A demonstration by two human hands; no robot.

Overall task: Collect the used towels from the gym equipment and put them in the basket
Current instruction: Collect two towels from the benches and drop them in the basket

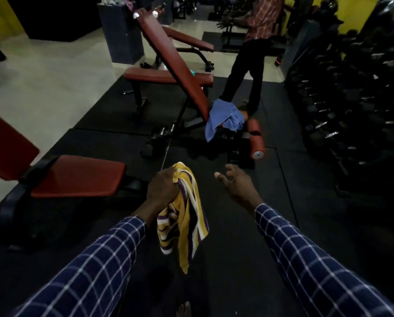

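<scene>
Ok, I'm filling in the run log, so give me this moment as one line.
left hand: grips striped towel | right hand: open, empty | blue towel: draped on incline bench ahead | basket: not in view

Bare black floor mat (225, 236) runs ahead between the arms, open as far as the incline bench (180, 72). A flat bench (77, 175) closes off the left side, a dumbbell rack (351, 99) the right. A person (248, 72) stands behind the incline bench.
</scene>
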